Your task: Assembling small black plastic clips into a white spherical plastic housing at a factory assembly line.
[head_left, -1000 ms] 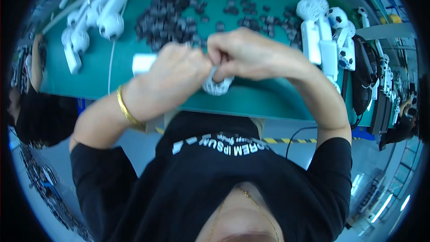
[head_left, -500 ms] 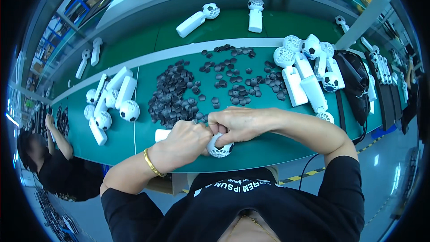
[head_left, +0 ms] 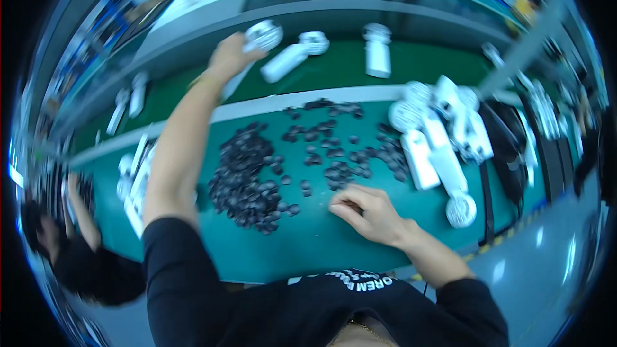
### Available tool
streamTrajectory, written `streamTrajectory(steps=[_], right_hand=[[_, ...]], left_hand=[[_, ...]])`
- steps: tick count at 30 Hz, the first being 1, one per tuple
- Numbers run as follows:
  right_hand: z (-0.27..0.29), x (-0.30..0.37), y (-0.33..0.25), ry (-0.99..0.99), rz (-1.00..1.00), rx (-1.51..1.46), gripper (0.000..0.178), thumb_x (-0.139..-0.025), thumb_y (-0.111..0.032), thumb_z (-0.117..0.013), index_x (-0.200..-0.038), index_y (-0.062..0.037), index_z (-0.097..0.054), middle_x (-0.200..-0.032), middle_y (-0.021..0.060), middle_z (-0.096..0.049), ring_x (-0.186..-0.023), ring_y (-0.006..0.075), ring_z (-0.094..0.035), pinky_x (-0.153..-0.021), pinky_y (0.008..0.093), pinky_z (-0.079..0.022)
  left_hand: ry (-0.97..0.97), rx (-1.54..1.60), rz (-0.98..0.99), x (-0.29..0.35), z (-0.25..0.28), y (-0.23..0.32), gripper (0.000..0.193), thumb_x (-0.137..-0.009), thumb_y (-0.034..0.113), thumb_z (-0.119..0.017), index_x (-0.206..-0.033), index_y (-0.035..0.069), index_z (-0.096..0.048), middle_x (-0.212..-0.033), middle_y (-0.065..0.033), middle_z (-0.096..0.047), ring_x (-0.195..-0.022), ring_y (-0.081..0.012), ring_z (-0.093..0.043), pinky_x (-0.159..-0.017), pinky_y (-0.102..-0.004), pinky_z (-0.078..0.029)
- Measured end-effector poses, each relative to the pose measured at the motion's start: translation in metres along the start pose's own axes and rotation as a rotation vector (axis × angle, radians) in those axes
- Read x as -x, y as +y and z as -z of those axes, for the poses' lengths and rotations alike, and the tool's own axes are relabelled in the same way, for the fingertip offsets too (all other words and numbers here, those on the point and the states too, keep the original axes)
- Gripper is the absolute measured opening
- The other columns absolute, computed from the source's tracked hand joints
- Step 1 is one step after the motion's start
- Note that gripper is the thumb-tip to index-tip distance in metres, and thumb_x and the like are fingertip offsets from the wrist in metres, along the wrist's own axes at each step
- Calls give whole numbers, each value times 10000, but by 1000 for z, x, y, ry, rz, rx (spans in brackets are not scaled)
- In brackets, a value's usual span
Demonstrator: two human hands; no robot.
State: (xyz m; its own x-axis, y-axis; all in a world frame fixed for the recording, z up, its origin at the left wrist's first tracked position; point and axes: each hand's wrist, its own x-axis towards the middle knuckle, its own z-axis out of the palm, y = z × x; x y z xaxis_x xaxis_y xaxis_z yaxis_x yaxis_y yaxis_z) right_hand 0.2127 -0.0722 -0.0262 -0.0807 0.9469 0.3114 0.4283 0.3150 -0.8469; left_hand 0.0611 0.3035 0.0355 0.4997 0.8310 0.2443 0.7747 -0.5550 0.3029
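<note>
My left hand point(head_left: 230, 56) is stretched far forward and closed around a white handled device with a football-patterned ball head point(head_left: 264, 35), over the far green strip point(head_left: 350, 58). The ball end points away to the right, and the handle shows below my fingers. My right hand point(head_left: 369, 213) rests low over the near part of the green table point(head_left: 295, 250), its fingers curled in. Whether anything is inside them is hidden. Just beyond it are loose small black pentagon pieces point(head_left: 340, 170), with a bigger heap of black pieces point(head_left: 244, 180) to the left.
On the far strip lie a ball-headed device point(head_left: 286, 63) and another point(head_left: 378, 54). Several white devices point(head_left: 434, 148) are grouped at right, beside a black bag point(head_left: 504, 148). More devices point(head_left: 134, 186) lie left, partly behind my arm. A co-worker point(head_left: 90, 263) sits at far left.
My hands have parted. The left has swung forward and left with the white device, away from the near edge. The right has moved right, off the ball. The view is shifted and blurred.
</note>
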Motion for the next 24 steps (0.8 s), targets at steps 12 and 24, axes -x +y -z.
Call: streamTrajectory(steps=[12, 24], right_hand=[[-12, 8, 22, 45, -154, 19, 42, -794, 13, -676, -819, -4, -647, -677, 56, -594, -543, 126, -544, -500, 245, -413], [-11, -3, 28, 78, -116, 53, 68, -776, 19, -687, -787, -20, -632, -651, 70, -611, -494, 166, -545, -458, 266, -410]], left_hand=[[14, 134, 88, -52, -65, -71, 569, -834, 481, -617, -1098, -23, -630, -1142, -239, -629, -1104, -370, -592, -963, -436, -464], [-326, -639, 695, -9, 26, -426, 922, -760, 685, -609, -1328, -32, -495, -1371, -245, -493, -1294, -361, -465, -1070, -436, -361]])
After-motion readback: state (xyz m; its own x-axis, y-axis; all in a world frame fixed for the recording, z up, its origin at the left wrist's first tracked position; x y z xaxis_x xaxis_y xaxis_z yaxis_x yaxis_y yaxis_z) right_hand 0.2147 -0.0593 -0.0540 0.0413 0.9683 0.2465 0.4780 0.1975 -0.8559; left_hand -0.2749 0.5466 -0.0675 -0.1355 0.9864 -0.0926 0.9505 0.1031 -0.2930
